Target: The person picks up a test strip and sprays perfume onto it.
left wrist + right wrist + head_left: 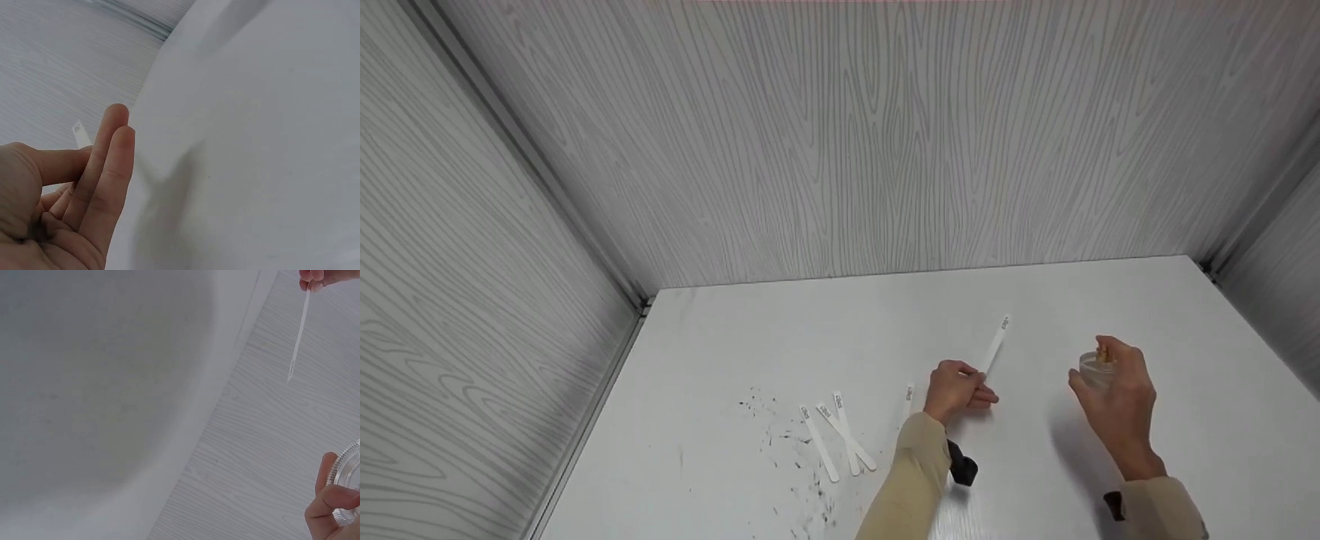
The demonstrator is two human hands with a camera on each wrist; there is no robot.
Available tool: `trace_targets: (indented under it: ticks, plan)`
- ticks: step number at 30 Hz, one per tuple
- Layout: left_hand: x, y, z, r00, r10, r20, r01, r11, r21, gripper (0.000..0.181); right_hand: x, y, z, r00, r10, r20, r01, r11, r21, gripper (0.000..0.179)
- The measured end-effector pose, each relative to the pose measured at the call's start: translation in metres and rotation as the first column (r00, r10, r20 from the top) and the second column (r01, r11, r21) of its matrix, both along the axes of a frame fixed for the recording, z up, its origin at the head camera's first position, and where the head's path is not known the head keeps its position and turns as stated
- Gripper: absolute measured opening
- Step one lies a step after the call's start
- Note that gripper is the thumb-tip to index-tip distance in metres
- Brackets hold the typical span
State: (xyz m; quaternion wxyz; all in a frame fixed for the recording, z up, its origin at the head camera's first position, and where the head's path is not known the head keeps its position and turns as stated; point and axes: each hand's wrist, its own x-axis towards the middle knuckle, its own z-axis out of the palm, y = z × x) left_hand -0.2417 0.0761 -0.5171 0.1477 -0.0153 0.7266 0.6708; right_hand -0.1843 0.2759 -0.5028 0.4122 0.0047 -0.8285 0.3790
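Note:
My left hand (956,390) pinches a white perfume test strip (996,345) between thumb and finger. The strip points up and away, with small dark print at its far end. In the left wrist view, the last two fingers (115,169) of that hand stretch out while the printed tip shows behind them. To the right, my right hand (1121,397) grips a clear glass perfume bottle (1095,373) with a gold sprayer, its index finger at the top. Ribbed glass on the bottle (343,467) shows at the edge of the right wrist view. A gap separates strip and bottle.
On the white table (720,337), several more strips (819,444) lie to the left, two of them crossed. Another strip (909,397) lies beside the left forearm, partly hidden. Dark specks (817,491) are scattered at the left. Wood-grain panels (840,150) enclose the back and sides.

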Motion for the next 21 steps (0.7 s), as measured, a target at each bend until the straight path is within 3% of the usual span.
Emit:
trace_targets:
  ticks: [6, 10, 16, 21]
  plan:
    - [-0.006, 0.009, 0.001, 0.998, 0.045, -0.037, -0.045, 0.999, 0.013, 0.007, 0.000, 0.006, -0.004, 0.998, 0.034, -0.057, -0.033, 0.999, 0.020, 0.057]
    - [-0.009, 0.013, -0.002, 0.996, 0.085, -0.027, -0.084, 0.996, 0.024, 0.005, 0.002, 0.008, -0.006, 0.998, 0.031, -0.051, -0.030, 0.999, 0.020, 0.059]
    - [-0.013, 0.019, -0.005, 0.998, 0.056, 0.010, -0.056, 0.998, -0.007, 0.008, 0.003, 0.012, -0.007, 0.999, 0.024, -0.036, -0.024, 1.000, 0.019, 0.060]
    - [-0.018, 0.023, -0.005, 0.998, 0.055, 0.005, -0.055, 0.998, 0.020, 0.009, 0.002, 0.014, -0.008, 0.998, 0.041, -0.051, -0.040, 0.999, 0.024, 0.059]
